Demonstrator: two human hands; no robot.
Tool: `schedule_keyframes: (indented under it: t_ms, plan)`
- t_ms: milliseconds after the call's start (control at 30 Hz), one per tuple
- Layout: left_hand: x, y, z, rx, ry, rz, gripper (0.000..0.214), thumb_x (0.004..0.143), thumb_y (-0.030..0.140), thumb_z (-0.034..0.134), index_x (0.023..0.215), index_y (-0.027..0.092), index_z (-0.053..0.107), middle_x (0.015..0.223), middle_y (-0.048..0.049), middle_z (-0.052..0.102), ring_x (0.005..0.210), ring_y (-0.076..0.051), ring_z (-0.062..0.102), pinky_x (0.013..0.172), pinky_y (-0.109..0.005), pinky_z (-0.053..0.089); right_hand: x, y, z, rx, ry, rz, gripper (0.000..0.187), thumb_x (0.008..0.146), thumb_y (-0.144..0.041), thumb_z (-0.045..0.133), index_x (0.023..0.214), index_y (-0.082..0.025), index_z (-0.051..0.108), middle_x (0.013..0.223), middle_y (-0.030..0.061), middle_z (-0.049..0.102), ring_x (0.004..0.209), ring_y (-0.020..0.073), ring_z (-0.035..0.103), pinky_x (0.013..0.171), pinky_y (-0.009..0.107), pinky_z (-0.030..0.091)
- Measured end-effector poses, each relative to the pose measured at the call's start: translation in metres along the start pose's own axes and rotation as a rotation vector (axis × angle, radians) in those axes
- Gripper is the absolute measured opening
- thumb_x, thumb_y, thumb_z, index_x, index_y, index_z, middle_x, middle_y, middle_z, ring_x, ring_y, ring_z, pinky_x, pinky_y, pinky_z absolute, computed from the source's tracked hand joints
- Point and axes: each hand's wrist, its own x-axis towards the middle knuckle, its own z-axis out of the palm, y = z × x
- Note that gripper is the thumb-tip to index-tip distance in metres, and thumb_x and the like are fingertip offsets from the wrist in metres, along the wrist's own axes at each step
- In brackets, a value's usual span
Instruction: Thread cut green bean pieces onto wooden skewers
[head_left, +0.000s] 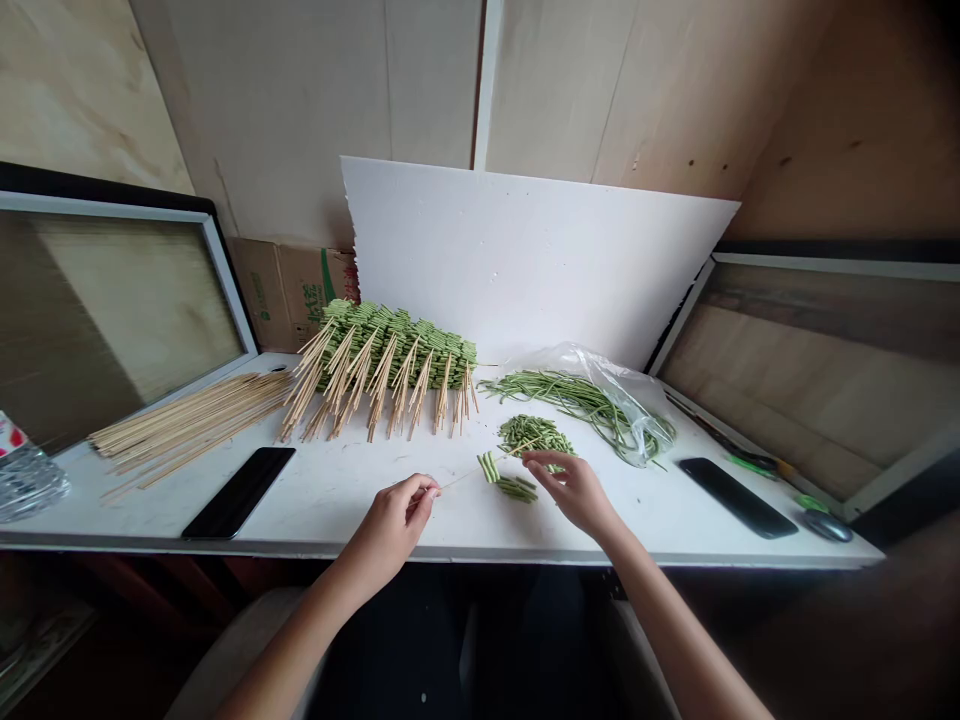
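My left hand point(401, 515) pinches one end of a thin bamboo skewer point(459, 481), which points up and right. Short cut pieces of green bean point(488, 467) sit side by side along the skewer. My right hand point(571, 490) is at its far end, thumb and fingertips drawn together; what they hold is too small to make out. Just below the skewer lies a small group of cut bean pieces point(517, 489). Behind my right fingertips is a larger heap of cut beans point(536, 434), partly hidden by that hand.
Finished bean skewers point(405, 345) are stacked at the back, sticks toward me. Bare skewers point(199, 415) lie left, near a black phone point(238, 492) and a plastic bottle point(26, 475). Long beans point(577, 396) spill from a clear bag; a dark phone-like object point(737, 497) lies right.
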Motion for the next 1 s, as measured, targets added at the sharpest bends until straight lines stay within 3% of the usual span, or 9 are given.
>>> schedule_keyframes:
  t_ms: [100,167,400,500,633,800,1000]
  plan:
    - [0.000,-0.006,0.002,0.000,-0.010,-0.009,0.029,0.103,0.041,0.044,0.098,0.020,0.063,0.070,0.0012,0.055,0.061,-0.015,0.047,0.059,-0.025,0.037,0.003,0.025,0.000,-0.387,0.050,-0.117,0.029,0.096,-0.042,0.061,0.101,-0.024,0.082,0.102,0.0113,0.077,0.100,0.0339,0.065,0.089,0.049,0.053]
    - [0.000,-0.007,0.003,0.006,-0.020,-0.012,0.029,0.103,0.042,0.043,0.099,0.020,0.062,0.071,0.0012,0.055,0.062,-0.015,0.047,0.060,-0.025,0.037,0.002,0.038,0.006,-0.526,0.065,-0.161,0.026,0.096,-0.036,0.061,0.096,-0.022,0.083,0.096,0.0119,0.077,0.096,0.0333,0.063,0.090,0.048,0.050]
    - [-0.001,-0.005,0.002,0.022,-0.027,-0.008,0.028,0.103,0.040,0.043,0.098,0.020,0.062,0.070,0.0014,0.055,0.061,-0.015,0.046,0.059,-0.025,0.038,0.002,0.043,0.014,-0.525,0.080,-0.181,0.022,0.093,-0.033,0.063,0.089,-0.022,0.081,0.097,0.0111,0.076,0.099,0.0319,0.062,0.089,0.044,0.049]
    - [-0.001,-0.004,0.001,0.015,-0.026,-0.008,0.026,0.103,0.039,0.045,0.099,0.020,0.062,0.072,0.0006,0.058,0.063,-0.016,0.051,0.060,-0.025,0.040,0.004,0.035,0.008,-0.301,0.110,-0.080,0.026,0.091,-0.044,0.066,0.091,-0.021,0.079,0.096,0.0103,0.078,0.094,0.0305,0.068,0.085,0.043,0.052]
    - [0.000,-0.009,0.002,0.001,0.001,0.009,0.024,0.103,0.038,0.046,0.099,0.020,0.061,0.074,0.0000,0.061,0.067,-0.016,0.058,0.063,-0.025,0.045,0.006,0.026,0.000,0.221,0.089,0.144,0.041,0.079,-0.057,0.079,0.098,-0.020,0.079,0.095,0.0095,0.078,0.088,0.0270,0.071,0.072,0.035,0.053]
    - [0.001,-0.019,0.004,0.012,0.045,0.051,0.020,0.103,0.036,0.048,0.102,0.021,0.061,0.088,-0.0038,0.070,0.081,-0.018,0.067,0.072,-0.027,0.052,0.006,0.019,-0.002,0.789,-0.013,0.244,0.033,0.077,-0.050,0.087,0.096,-0.024,0.079,0.099,0.0044,0.077,0.098,0.0201,0.069,0.080,0.027,0.055]
    - [0.001,-0.020,0.002,0.054,0.055,0.070,0.020,0.104,0.035,0.047,0.101,0.021,0.062,0.088,-0.0038,0.071,0.081,-0.019,0.069,0.071,-0.027,0.052,0.004,0.016,-0.002,1.003,-0.065,0.268,0.023,0.086,-0.042,0.083,0.097,-0.022,0.079,0.113,0.0059,0.078,0.115,0.0214,0.069,0.087,0.025,0.056]
